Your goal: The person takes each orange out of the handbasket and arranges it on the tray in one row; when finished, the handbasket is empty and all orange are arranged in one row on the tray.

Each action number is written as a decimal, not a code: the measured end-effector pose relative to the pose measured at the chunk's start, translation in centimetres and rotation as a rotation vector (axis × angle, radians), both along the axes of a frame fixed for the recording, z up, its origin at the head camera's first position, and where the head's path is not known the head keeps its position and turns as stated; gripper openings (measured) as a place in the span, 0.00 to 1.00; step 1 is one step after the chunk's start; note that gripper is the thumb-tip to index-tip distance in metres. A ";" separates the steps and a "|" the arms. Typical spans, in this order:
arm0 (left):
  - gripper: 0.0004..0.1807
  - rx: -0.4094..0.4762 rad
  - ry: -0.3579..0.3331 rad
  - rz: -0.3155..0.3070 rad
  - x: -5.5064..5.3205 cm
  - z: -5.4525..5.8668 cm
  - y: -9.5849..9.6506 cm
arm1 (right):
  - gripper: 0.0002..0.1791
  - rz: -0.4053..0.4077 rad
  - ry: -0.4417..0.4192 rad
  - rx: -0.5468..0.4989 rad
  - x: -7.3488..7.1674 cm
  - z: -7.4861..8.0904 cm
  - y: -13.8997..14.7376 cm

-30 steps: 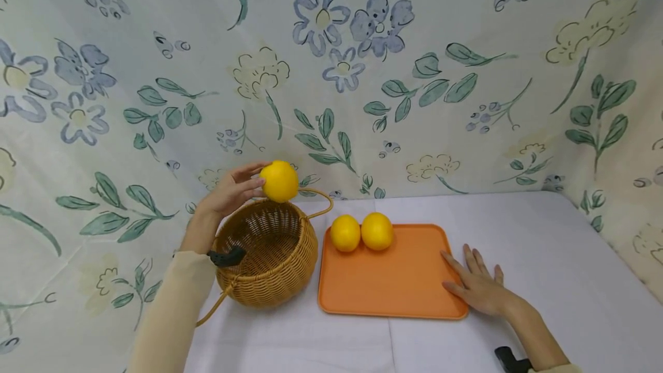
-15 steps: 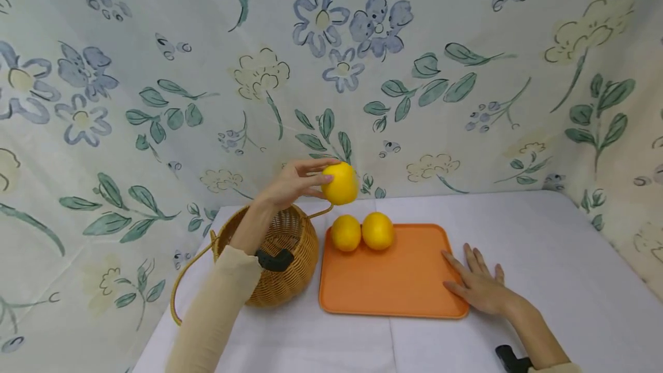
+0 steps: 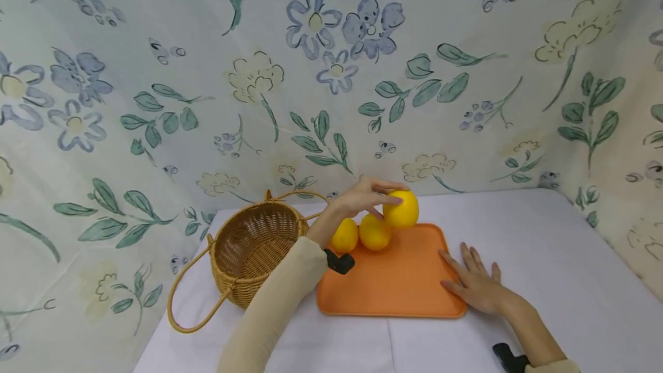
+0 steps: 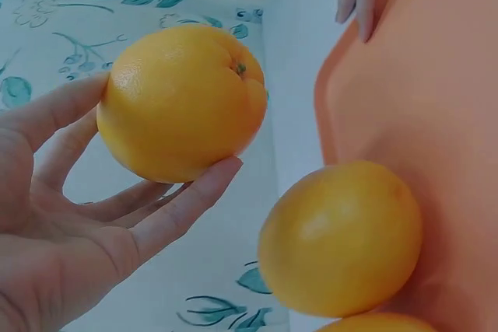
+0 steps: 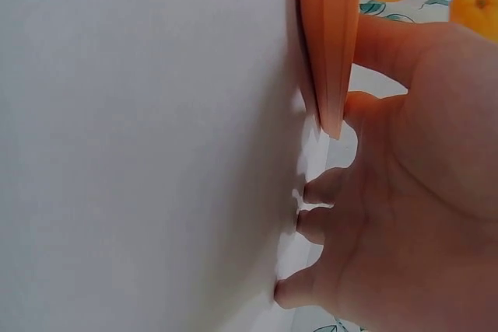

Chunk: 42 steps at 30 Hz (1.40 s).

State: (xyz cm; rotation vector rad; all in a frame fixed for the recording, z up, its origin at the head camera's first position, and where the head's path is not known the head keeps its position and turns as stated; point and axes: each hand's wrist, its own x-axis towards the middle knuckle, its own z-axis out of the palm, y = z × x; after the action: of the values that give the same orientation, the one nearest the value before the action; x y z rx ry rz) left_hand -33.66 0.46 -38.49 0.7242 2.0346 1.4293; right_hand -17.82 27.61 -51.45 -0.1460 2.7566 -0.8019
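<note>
My left hand [image 3: 362,197] holds an orange [image 3: 401,209] between thumb and fingers, above the back edge of an orange tray [image 3: 393,281]. In the left wrist view the held orange [image 4: 183,103] shows its stem end, apart from the orange [image 4: 342,239] below it. Two more oranges sit side by side at the tray's back left; the left one [image 3: 345,236] is partly behind my wrist, the other [image 3: 375,232] just below my fingers. My right hand [image 3: 479,286] lies spread at the tray's right edge, thumb and forefinger touching its rim [image 5: 331,52], other fingertips on the white cloth.
A round wicker basket [image 3: 228,275] stands left of the tray, its handles folded out to the sides; my left forearm passes over its right part. White cloth [image 3: 559,246] covers the table. A flowered curtain [image 3: 321,102] hangs behind and at the sides.
My left hand has carried the orange rightward from above the basket to over the back of the tray, lowering slightly at the end. The right hand has stayed at the tray's edge.
</note>
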 end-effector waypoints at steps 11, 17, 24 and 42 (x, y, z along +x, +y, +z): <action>0.19 -0.138 0.022 -0.024 0.6 -3.3 4.5 | 0.45 -0.006 -0.027 0.011 -0.2 0.1 0.0; 0.19 -0.242 0.136 0.012 1.2 -4.8 6.3 | 0.45 -0.003 -0.018 0.007 0.0 0.1 0.2; 0.20 -0.345 0.171 0.148 2.1 -5.7 7.5 | 0.46 -0.008 -0.019 0.009 -0.1 0.1 0.1; 0.25 -0.346 0.363 0.053 1.6 -6.5 5.8 | 0.45 0.001 -0.010 -0.007 -0.1 -0.1 0.2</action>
State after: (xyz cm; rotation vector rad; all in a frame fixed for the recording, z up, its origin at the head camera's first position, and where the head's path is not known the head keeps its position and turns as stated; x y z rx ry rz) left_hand -32.09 6.25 -44.96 0.8267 2.5109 0.9825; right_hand -17.91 27.83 -51.55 -0.1437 2.7441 -0.8101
